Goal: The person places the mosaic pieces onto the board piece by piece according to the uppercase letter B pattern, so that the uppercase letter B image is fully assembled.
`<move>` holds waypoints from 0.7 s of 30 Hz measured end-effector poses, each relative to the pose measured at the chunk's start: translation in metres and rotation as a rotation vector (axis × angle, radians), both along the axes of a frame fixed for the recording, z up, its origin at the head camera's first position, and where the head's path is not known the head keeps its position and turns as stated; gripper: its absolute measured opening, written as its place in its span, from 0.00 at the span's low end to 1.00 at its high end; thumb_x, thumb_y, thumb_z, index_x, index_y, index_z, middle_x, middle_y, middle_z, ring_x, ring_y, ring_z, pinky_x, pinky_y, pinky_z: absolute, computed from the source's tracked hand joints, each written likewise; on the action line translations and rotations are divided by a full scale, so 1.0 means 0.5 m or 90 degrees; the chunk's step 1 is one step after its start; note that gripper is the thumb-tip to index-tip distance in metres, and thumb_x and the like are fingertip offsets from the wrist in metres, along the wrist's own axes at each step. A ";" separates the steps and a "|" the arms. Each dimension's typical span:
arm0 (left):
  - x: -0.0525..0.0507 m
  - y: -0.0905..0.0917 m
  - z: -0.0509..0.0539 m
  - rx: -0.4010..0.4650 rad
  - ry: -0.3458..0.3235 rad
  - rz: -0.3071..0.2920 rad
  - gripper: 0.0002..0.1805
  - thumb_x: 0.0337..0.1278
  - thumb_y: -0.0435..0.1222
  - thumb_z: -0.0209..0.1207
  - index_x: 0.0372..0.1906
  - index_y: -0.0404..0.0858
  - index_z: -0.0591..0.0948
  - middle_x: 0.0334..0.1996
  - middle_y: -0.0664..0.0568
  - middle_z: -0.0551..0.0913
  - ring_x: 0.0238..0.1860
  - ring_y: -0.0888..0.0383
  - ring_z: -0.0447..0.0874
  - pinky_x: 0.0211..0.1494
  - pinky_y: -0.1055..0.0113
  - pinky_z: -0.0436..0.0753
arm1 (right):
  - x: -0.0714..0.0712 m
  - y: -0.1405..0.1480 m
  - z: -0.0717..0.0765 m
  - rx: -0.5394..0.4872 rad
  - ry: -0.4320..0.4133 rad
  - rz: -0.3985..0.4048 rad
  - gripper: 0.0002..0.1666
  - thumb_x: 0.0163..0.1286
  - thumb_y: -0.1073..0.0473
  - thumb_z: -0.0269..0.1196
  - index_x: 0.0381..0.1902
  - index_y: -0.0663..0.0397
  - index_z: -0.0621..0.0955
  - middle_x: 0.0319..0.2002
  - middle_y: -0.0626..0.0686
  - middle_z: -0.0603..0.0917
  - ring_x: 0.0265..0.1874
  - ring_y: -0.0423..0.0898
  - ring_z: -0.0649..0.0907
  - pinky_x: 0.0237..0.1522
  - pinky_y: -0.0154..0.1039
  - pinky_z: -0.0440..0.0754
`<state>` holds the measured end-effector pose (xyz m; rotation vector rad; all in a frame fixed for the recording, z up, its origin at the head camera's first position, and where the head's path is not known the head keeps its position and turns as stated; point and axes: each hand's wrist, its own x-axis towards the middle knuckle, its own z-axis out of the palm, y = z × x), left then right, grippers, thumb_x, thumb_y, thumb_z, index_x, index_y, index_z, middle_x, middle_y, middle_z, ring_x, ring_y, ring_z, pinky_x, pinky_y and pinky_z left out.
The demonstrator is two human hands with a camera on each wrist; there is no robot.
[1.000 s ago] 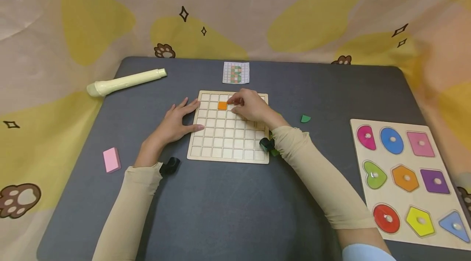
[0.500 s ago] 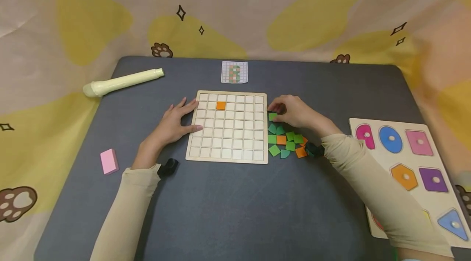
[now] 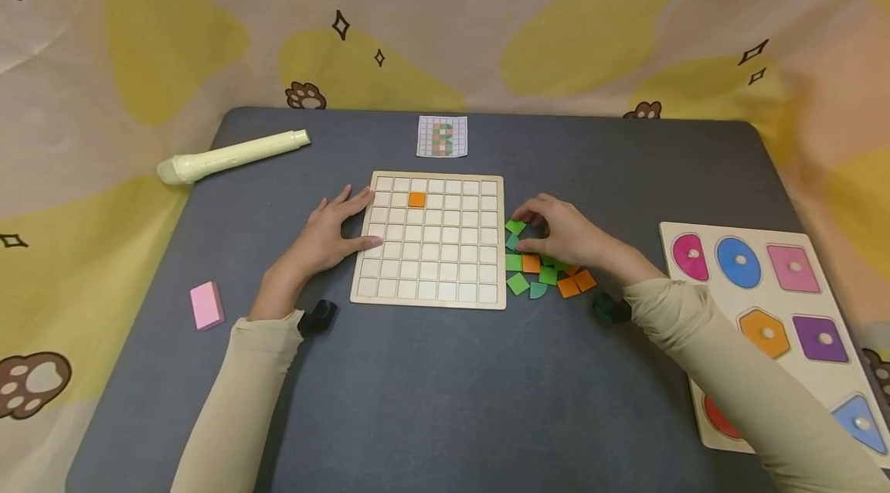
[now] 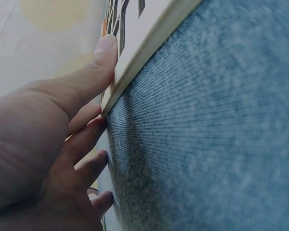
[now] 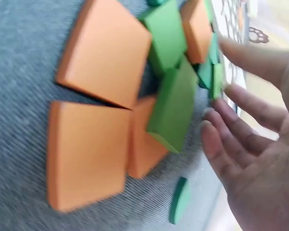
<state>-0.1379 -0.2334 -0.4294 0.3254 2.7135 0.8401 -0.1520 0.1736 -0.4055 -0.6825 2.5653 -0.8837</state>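
Observation:
My left hand rests at the left edge of a wooden grid board, with thumb on its rim and fingers spread. One orange square tile sits in a cell near the board's top. Right of the board, my right hand reaches over a heap of loose tiles, its thumb and fingers apart around a light green tile and a teal tile. The right wrist view shows nothing held; orange tiles and a green tile lie near the fingers. My palm hides part of the heap.
A small pattern card lies behind the board. A pale yellow toy microphone is at the back left, a pink block at the left. A knobbed shape puzzle stands at the right, partly under my right forearm.
My right hand has left the board beside the orange tile and moved right to the loose tiles. The light green tile there has turned and shifted slightly. My left hand has stayed put.

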 end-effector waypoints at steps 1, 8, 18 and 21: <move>0.000 0.000 0.000 0.000 0.000 0.000 0.50 0.66 0.44 0.72 0.85 0.40 0.58 0.86 0.48 0.55 0.89 0.43 0.39 0.88 0.39 0.35 | 0.000 -0.002 -0.004 -0.003 0.006 -0.004 0.23 0.72 0.62 0.72 0.62 0.63 0.82 0.51 0.61 0.81 0.48 0.55 0.81 0.52 0.52 0.82; 0.001 0.001 0.002 0.006 0.002 0.000 0.50 0.66 0.44 0.72 0.85 0.39 0.58 0.86 0.47 0.55 0.89 0.43 0.39 0.88 0.38 0.35 | -0.009 -0.010 -0.022 -0.013 0.026 -0.030 0.16 0.73 0.69 0.68 0.57 0.64 0.83 0.46 0.61 0.80 0.42 0.54 0.78 0.47 0.48 0.79; 0.002 0.002 0.001 0.010 0.004 -0.001 0.50 0.65 0.43 0.73 0.85 0.39 0.58 0.86 0.47 0.55 0.89 0.42 0.39 0.88 0.37 0.35 | -0.032 -0.026 -0.021 -0.071 0.049 -0.082 0.07 0.72 0.71 0.69 0.43 0.61 0.81 0.39 0.60 0.84 0.38 0.54 0.82 0.44 0.47 0.82; 0.001 0.002 0.003 0.010 0.004 -0.002 0.50 0.65 0.43 0.72 0.85 0.38 0.58 0.86 0.46 0.55 0.89 0.42 0.39 0.88 0.37 0.35 | -0.042 -0.048 -0.016 -0.100 0.069 -0.122 0.05 0.74 0.70 0.67 0.45 0.62 0.82 0.40 0.61 0.85 0.38 0.55 0.83 0.43 0.46 0.82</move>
